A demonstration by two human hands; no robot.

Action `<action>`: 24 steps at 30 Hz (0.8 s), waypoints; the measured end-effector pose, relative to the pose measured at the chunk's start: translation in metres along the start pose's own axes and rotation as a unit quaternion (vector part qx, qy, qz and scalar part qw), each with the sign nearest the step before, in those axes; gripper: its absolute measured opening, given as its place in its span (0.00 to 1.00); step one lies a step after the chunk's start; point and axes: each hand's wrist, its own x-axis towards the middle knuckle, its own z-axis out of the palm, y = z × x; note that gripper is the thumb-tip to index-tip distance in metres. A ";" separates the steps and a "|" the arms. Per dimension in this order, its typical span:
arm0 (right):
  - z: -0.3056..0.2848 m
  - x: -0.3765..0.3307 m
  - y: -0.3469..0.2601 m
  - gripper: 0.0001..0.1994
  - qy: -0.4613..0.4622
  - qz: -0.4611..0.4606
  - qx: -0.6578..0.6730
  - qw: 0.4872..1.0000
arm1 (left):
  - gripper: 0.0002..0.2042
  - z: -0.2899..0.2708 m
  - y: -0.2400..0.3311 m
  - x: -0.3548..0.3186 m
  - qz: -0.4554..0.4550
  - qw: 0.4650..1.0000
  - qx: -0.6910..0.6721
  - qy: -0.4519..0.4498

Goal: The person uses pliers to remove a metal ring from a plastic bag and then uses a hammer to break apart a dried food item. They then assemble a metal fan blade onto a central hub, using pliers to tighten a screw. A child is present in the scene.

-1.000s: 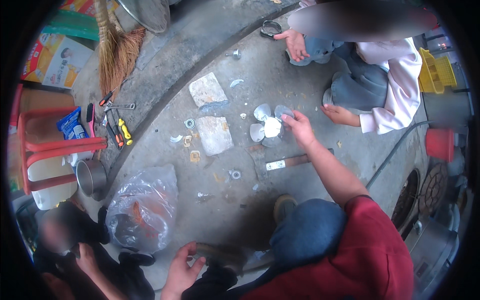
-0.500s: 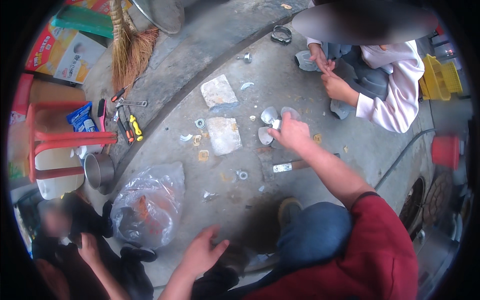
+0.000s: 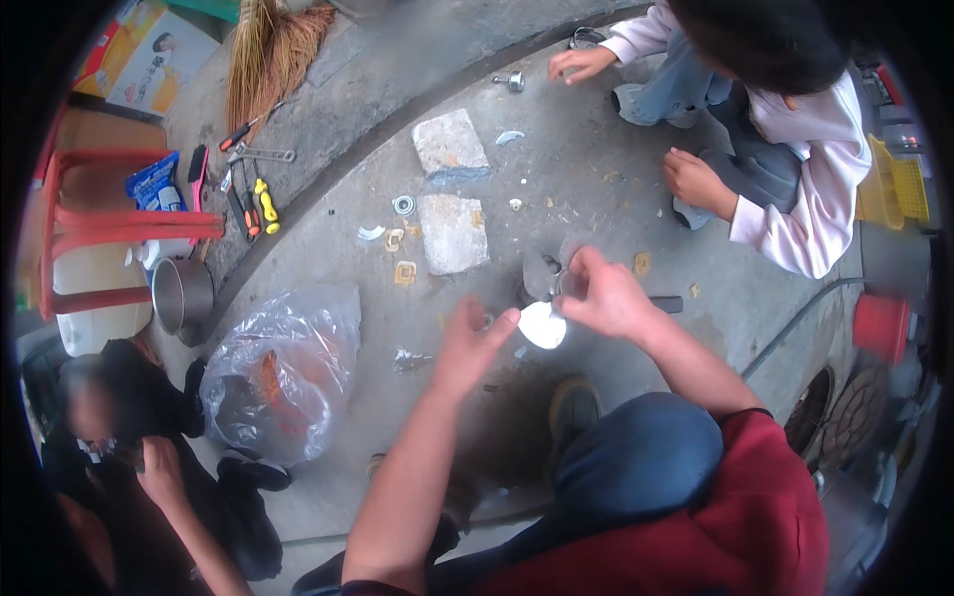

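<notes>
My right hand point(image 3: 603, 295) grips a shiny metal piece with rounded blades point(image 3: 545, 281) just above the concrete ground. One pale rounded blade point(image 3: 543, 325) hangs below it. My left hand point(image 3: 467, 346) reaches in from the left, fingers apart, its fingertips touching that pale blade. My shoe point(image 3: 571, 409) and blue-trousered knee point(image 3: 646, 457) are right below the hands.
Two flat stone blocks point(image 3: 452, 230) lie to the upper left, with small rings and brackets around them. A clear plastic bag point(image 3: 281, 370) sits left. Screwdrivers point(image 3: 260, 205), a metal pot point(image 3: 182, 295) and a red stool point(image 3: 119, 223) are far left. Two other people crouch nearby.
My right hand lifted the metal piece off the ground and drew it nearer. My left hand came up from near my knee to touch it. The view tilted down.
</notes>
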 end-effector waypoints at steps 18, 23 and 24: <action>-0.017 -0.015 -0.037 0.21 -0.237 -0.173 0.268 0.918 | 0.35 -0.031 -0.001 -0.041 -0.007 0.925 -0.348 -0.153; -0.021 -0.010 -0.033 0.18 -0.317 -0.141 0.406 0.845 | 0.27 -0.033 -0.020 -0.039 -0.020 0.921 -0.356 -0.156; -0.020 -0.010 -0.030 0.18 -0.320 -0.145 0.435 0.829 | 0.26 -0.032 -0.020 -0.040 -0.027 0.920 -0.362 -0.150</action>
